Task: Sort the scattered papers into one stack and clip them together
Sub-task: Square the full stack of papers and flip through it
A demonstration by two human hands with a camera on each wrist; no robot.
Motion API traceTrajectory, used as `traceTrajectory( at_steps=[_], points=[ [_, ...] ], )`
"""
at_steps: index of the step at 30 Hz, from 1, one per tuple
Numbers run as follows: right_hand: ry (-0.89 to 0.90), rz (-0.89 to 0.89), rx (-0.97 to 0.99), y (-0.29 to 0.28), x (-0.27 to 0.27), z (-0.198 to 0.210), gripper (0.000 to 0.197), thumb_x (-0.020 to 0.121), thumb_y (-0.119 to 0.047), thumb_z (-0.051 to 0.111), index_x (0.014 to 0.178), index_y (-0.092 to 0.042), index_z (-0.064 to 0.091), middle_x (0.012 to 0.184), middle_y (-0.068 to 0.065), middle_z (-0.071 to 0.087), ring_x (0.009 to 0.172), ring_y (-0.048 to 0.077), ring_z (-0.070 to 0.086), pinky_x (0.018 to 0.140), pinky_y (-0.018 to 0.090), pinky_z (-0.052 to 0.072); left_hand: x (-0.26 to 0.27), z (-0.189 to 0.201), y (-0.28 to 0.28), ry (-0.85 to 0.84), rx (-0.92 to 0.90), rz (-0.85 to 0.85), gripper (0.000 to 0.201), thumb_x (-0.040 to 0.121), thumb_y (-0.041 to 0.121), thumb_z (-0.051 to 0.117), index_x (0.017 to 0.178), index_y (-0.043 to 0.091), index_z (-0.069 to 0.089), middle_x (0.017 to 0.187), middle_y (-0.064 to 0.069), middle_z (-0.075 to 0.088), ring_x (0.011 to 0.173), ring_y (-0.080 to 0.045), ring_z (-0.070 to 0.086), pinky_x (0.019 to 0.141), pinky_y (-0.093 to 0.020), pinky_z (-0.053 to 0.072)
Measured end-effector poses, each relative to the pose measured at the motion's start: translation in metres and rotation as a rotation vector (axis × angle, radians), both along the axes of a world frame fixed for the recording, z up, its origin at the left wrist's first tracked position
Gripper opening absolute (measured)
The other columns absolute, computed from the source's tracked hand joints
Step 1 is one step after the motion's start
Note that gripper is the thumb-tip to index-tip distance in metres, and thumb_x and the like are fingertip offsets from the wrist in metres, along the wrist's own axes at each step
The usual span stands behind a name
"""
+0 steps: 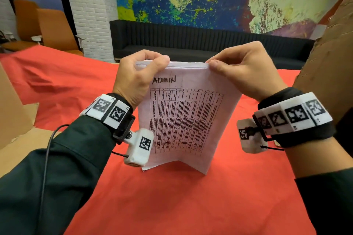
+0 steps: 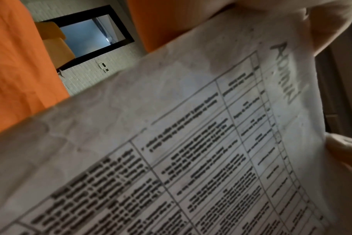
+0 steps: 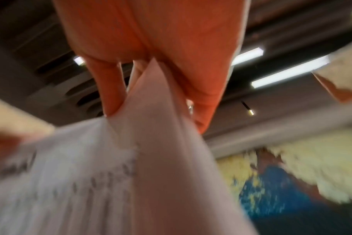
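Each grip is clamping on a top corner of the stack of papers (image 1: 188, 120): the left hand (image 1: 137, 77) is pinching one corner between thumb and curled fingers, the right hand (image 1: 246, 68) is pinching the other. The stack (top sheet hand-lettered "ADMIN" above a printed table) is standing upright, bowing slightly, its bottom edge resting on the red-covered bench (image 1: 172, 200). Cardboard boxes (image 1: 328, 59) are flanking both sides.
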State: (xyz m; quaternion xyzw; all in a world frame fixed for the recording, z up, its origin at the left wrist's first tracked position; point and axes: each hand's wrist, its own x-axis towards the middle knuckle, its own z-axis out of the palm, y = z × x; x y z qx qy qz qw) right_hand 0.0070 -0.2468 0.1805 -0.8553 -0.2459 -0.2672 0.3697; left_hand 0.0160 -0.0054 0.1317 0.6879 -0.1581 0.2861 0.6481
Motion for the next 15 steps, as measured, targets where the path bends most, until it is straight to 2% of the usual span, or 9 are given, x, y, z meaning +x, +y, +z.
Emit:
traceTrajectory(
  at_steps=[3,5,7,9,12,15],
  points=[
    [0.203,0.029,0.17,0.0025,-0.0007,0.0082,0.013,0.081,-0.008,0.073,0.081,-0.016,0.083,0.075,0.0,0.077,0.072,0.005,0.065,0.069,0.021,0.049,0.0003,0.0003,-0.0004,-0.001,-0.018,-0.019,0.046,0.073,0.047,0.067,0.094,0.007,0.075,0.079,0.0,0.069,0.073,-0.01,0.063,0.065,-0.02,0.048],
    [0.234,0.008,0.22,0.0054,0.0014,0.01,0.018,0.077,-0.006,0.067,0.077,-0.016,0.082,0.078,0.003,0.078,0.076,0.008,0.065,0.067,0.022,0.048,0.0006,0.0,-0.0024,-0.006,-0.015,-0.01,0.04,0.074,0.042,0.066,0.092,0.008,0.076,0.079,0.0,0.069,0.074,-0.01,0.063,0.065,-0.02,0.048],
    [0.223,-0.01,0.222,0.0091,0.0013,0.0091,0.018,0.076,-0.008,0.067,0.075,-0.017,0.082,0.077,0.004,0.078,0.073,0.006,0.065,0.062,0.017,0.048,0.0017,-0.0007,-0.0036,0.003,-0.035,-0.002,0.037,0.076,0.041,0.066,0.091,0.009,0.076,0.079,-0.002,0.07,0.074,-0.011,0.064,0.065,-0.023,0.048],
    [0.205,-0.018,0.228,0.01,0.001,0.0083,0.01,0.079,-0.014,0.073,0.076,-0.017,0.082,0.073,0.001,0.076,0.07,0.004,0.064,0.061,0.014,0.047,0.0018,-0.0009,-0.0046,0.005,-0.058,-0.009,0.042,0.077,0.045,0.067,0.09,0.006,0.075,0.079,-0.003,0.07,0.073,-0.012,0.065,0.065,-0.026,0.049],
    [0.198,0.002,0.168,0.0097,-0.0007,0.0074,0.007,0.083,-0.025,0.079,0.078,-0.019,0.081,0.068,-0.006,0.074,0.066,0.002,0.064,0.065,0.017,0.047,0.0005,-0.0012,-0.0059,0.006,-0.039,0.002,0.042,0.077,0.05,0.071,0.088,0.01,0.074,0.074,0.005,0.069,0.071,-0.011,0.065,0.065,-0.024,0.049],
    [0.036,-0.043,0.042,0.0103,0.0009,0.0025,0.009,0.084,-0.029,0.075,0.089,-0.026,0.081,0.075,-0.008,0.076,0.069,0.0,0.067,0.073,0.025,0.054,0.0009,-0.0035,-0.0061,0.003,-0.047,0.013,0.024,0.083,0.036,0.077,0.088,0.013,0.073,0.07,0.007,0.071,0.067,-0.008,0.068,0.06,-0.023,0.052]
  ],
)
